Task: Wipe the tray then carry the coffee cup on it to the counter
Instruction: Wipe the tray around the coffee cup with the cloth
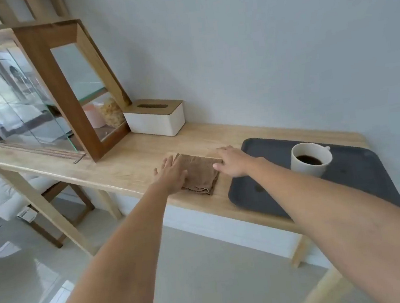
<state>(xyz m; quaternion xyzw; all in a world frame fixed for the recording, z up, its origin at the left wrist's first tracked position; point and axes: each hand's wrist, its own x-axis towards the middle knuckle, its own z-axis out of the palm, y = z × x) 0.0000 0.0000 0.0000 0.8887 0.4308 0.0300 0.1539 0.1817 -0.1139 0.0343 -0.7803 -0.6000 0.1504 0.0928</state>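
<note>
Now both hands lie flat-fingered, gripping nothing, left hand (172, 176) on the soft, limp brown cloth (200, 176), right hand (232, 164) at its 3 o'clock edge, beside the stiff grey tray (268, 201) bearing the spill-prone, breakable coffee cup (309, 159), best carried by the tray's rims.

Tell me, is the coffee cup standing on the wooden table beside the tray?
No, the coffee cup stands on the dark tray itself.

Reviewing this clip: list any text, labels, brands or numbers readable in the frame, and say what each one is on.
No text can be read in this frame.
White tag hanging from the chair under the table: dark print, too small and blurred to read.
Tissue box, coffee cup, tray, brown cloth: no markings visible.
</note>
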